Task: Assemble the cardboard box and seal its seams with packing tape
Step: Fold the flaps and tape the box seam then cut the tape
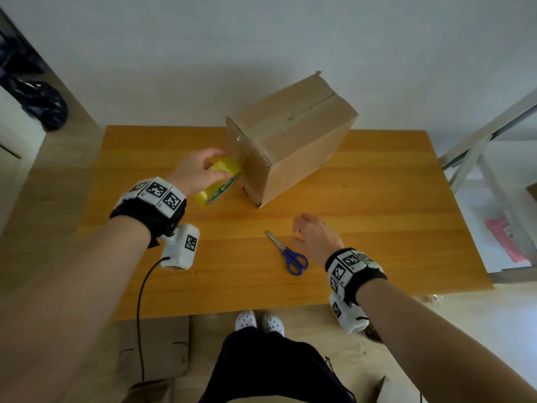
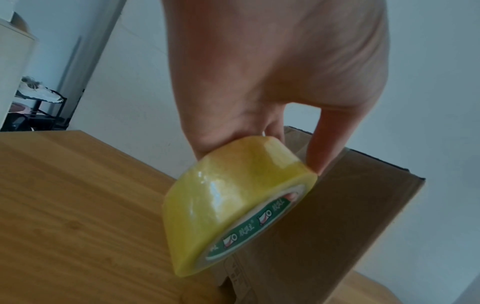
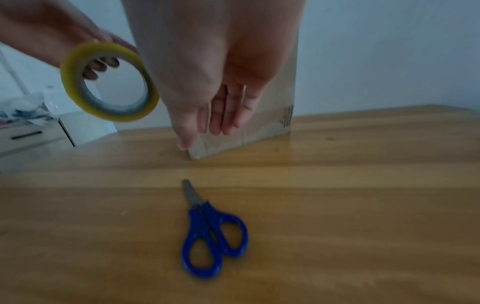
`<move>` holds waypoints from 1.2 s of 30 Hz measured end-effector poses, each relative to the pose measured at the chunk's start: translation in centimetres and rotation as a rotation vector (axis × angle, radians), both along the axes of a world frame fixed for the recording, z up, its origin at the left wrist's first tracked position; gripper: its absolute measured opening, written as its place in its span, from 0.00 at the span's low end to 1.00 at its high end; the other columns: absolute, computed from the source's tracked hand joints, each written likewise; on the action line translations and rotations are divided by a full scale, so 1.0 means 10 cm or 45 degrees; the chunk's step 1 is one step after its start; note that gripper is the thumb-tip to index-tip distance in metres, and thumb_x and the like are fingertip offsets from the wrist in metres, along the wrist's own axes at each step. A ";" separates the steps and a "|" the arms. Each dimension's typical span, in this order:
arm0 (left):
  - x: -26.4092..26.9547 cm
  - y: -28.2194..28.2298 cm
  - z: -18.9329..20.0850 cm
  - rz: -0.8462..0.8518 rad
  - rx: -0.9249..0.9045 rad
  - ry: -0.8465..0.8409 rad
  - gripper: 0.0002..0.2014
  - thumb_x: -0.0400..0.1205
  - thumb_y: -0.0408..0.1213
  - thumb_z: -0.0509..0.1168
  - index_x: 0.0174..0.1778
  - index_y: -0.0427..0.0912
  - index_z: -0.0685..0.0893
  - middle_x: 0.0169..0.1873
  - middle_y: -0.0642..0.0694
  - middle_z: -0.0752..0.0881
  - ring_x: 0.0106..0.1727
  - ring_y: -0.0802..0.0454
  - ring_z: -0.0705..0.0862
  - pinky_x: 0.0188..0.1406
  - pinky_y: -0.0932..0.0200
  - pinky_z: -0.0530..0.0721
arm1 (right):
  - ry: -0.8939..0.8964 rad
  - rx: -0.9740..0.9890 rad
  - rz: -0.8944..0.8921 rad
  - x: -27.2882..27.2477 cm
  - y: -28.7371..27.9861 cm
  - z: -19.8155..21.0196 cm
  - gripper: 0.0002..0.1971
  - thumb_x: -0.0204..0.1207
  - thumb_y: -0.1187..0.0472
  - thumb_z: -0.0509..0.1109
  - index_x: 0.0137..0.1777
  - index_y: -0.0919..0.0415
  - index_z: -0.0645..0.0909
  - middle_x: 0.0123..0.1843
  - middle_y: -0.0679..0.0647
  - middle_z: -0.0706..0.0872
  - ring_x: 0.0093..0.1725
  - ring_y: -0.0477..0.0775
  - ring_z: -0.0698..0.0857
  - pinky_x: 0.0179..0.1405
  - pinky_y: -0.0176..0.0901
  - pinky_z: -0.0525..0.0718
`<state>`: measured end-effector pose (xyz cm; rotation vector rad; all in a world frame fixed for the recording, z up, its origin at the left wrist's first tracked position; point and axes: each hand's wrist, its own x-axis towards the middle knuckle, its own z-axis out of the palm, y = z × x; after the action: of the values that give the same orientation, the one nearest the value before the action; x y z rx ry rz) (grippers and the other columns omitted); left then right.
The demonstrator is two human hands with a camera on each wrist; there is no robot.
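A brown cardboard box point(image 1: 293, 135) stands on the wooden table point(image 1: 377, 199), its flaps folded shut. My left hand point(image 1: 197, 170) grips a yellow roll of packing tape point(image 1: 218, 181) against the box's left end face. In the left wrist view the tape roll point(image 2: 233, 201) touches the box point(image 2: 337, 226), with the thumb point(image 2: 324, 144) beside the cardboard edge. My right hand point(image 1: 313, 234) hovers with straight fingers over the table, just right of the blue-handled scissors point(image 1: 290, 254). The right wrist view shows the scissors point(image 3: 210, 232) lying flat below the right hand's fingers point(image 3: 226, 111).
A metal frame point(image 1: 479, 146) stands off the table's right edge, with a pink item point(image 1: 505, 239) on the floor. A dark bag point(image 1: 37, 103) lies at the far left. Flat cardboard point(image 1: 154, 350) lies on the floor by my feet.
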<state>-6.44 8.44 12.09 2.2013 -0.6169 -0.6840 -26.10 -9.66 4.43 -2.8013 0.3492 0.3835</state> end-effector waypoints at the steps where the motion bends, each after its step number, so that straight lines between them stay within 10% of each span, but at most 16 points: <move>1: -0.01 0.00 -0.01 -0.005 0.000 -0.006 0.24 0.79 0.37 0.67 0.73 0.49 0.73 0.71 0.47 0.75 0.66 0.54 0.73 0.52 0.64 0.71 | 0.097 -0.006 -0.004 -0.04 0.02 -0.05 0.12 0.81 0.54 0.65 0.58 0.62 0.77 0.57 0.56 0.80 0.57 0.59 0.81 0.44 0.45 0.77; 7: -0.02 0.00 -0.04 0.008 -0.012 0.028 0.24 0.78 0.39 0.68 0.72 0.51 0.74 0.70 0.49 0.75 0.69 0.49 0.74 0.61 0.55 0.71 | 0.450 -0.014 -0.070 -0.18 0.10 -0.32 0.15 0.79 0.53 0.68 0.61 0.62 0.78 0.62 0.57 0.78 0.57 0.59 0.82 0.47 0.49 0.83; 15: -0.02 0.00 -0.07 0.026 -0.042 0.066 0.24 0.79 0.36 0.67 0.71 0.50 0.74 0.63 0.52 0.77 0.58 0.56 0.76 0.43 0.69 0.73 | 0.508 -0.045 -0.113 -0.11 0.18 -0.43 0.14 0.81 0.57 0.65 0.61 0.64 0.78 0.59 0.58 0.79 0.56 0.59 0.82 0.42 0.46 0.78; 23: -0.02 0.01 -0.04 0.044 -0.049 0.116 0.23 0.78 0.35 0.67 0.70 0.51 0.75 0.70 0.50 0.75 0.69 0.49 0.74 0.60 0.56 0.76 | 0.536 -0.044 -0.084 0.03 0.20 -0.24 0.08 0.81 0.56 0.65 0.49 0.62 0.77 0.40 0.55 0.76 0.39 0.56 0.77 0.37 0.44 0.77; 30: -0.02 0.03 0.08 0.013 0.011 0.087 0.23 0.78 0.33 0.65 0.70 0.49 0.76 0.69 0.50 0.75 0.66 0.54 0.72 0.53 0.62 0.72 | 0.604 0.874 -0.452 0.13 0.10 -0.09 0.09 0.77 0.64 0.72 0.49 0.72 0.84 0.34 0.57 0.87 0.32 0.52 0.86 0.43 0.47 0.90; 36: -0.03 0.06 0.12 0.052 0.059 -0.038 0.22 0.79 0.47 0.67 0.68 0.45 0.78 0.69 0.48 0.77 0.71 0.48 0.73 0.61 0.59 0.68 | 0.545 1.124 -0.430 0.28 0.10 0.33 0.16 0.73 0.55 0.76 0.53 0.68 0.86 0.42 0.54 0.86 0.42 0.49 0.85 0.49 0.49 0.90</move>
<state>-6.78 9.05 13.31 2.2642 -0.5751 -0.6511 -23.30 -8.62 7.74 -1.7554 0.5622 0.8154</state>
